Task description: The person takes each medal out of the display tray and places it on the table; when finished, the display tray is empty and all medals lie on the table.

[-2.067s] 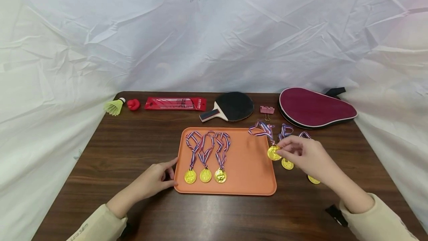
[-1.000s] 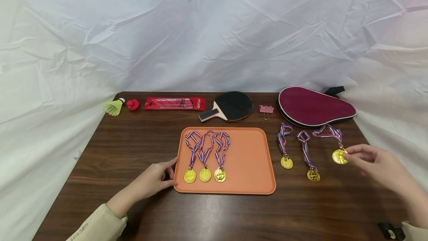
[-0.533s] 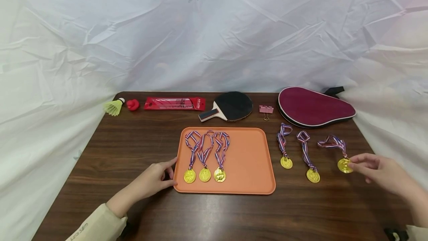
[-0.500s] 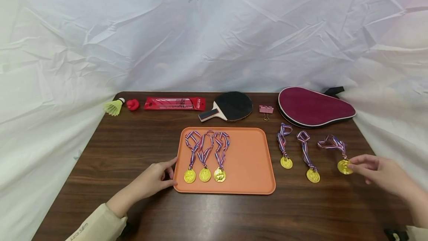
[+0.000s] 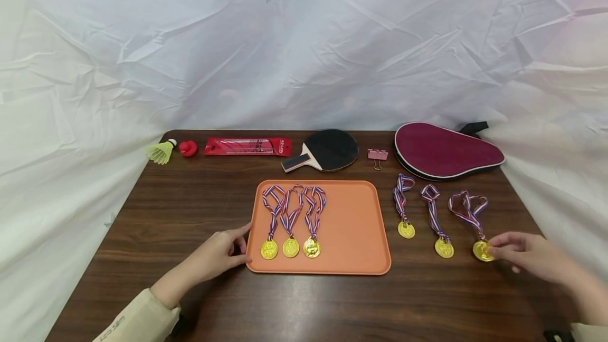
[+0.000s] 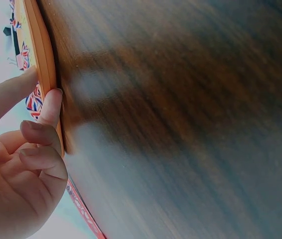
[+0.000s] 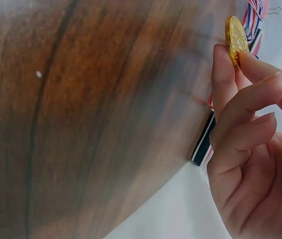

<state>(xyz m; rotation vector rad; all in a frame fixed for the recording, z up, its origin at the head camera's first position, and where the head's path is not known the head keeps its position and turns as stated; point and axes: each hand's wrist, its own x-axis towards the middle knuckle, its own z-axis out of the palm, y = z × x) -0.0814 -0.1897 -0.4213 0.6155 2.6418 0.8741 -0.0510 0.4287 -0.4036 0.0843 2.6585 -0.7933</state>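
My left hand (image 5: 219,255) grips the left rim of an orange tray (image 5: 351,226), thumb near its front corner and the other fingers curled. On the tray three gold medals lie side by side, ribbons pointing away, the leftmost medal (image 5: 269,249) nearest that hand. Further right, on the wooden table, my right hand (image 5: 532,252) pinches the rim of a gold medal (image 5: 482,250) between thumb and forefinger. Its striped ribbon (image 5: 467,210) spreads out behind it. In the right wrist view this medal (image 7: 236,40) is tilted on edge. Two more medals, a middle medal (image 5: 444,248) and a left medal (image 5: 406,229), lie between tray and hand.
Along the back edge stand a yellow shuttlecock (image 5: 161,152), a red rubber duck (image 5: 188,148), a red packet (image 5: 247,146), a black table tennis bat (image 5: 332,150), a pink binder clip (image 5: 377,155) and a maroon bat case (image 5: 446,152). White cloth (image 5: 304,67) hangs behind the table.
My right hand has carried its medal from the tray's right edge to the far right of the row, then down toward me, and its ribbon has spread. My left hand stays on the tray.
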